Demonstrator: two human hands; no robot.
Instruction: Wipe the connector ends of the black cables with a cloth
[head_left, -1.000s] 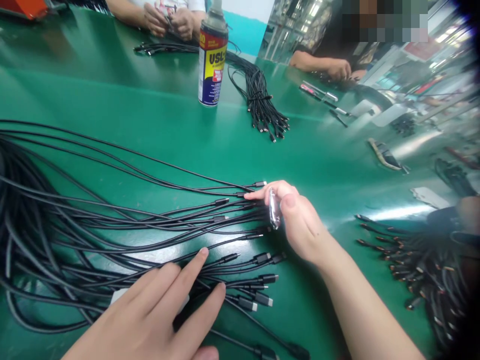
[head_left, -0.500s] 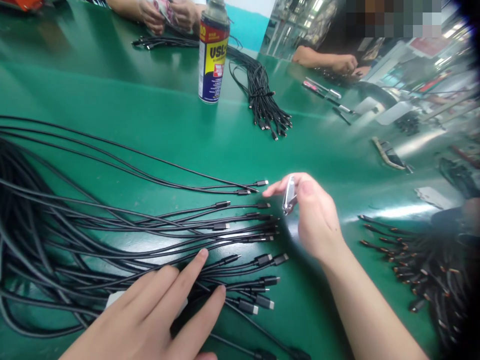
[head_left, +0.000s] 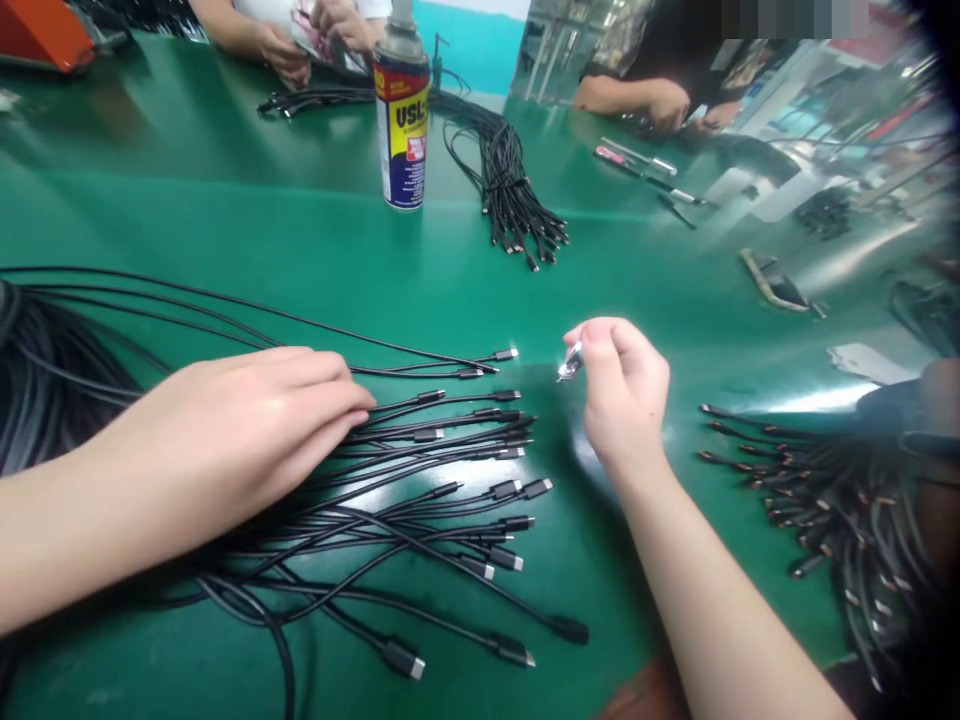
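My left hand (head_left: pixel 262 425) lies palm down over the black cables, thumb and fingertips closed on one black cable (head_left: pixel 397 403) behind its plug. Many black cables with metal-tipped plugs (head_left: pixel 517 523) fan out to the right of this hand, their tips at uneven lengths. In my right hand (head_left: pixel 626 385), just right of the plugs, is a small silver tool (head_left: pixel 571 360) shaped like a nail clipper, held between thumb and curled fingers and partly hidden by them. It touches no plug.
A spray can (head_left: pixel 403 125) stands upright beyond the cables, with a tied cable bundle (head_left: pixel 510 180) beside it. More cables (head_left: pixel 832 500) lie at the right. Two other people's hands (head_left: pixel 337 25) (head_left: pixel 667 105) are at the far side. Thin tools (head_left: pixel 637 160) lie back right on the green table.
My left hand has moved from spread fingers over the lower cables up to the middle ones, and its fingers have come together. My right hand has turned the silver tool and curled its fingers.
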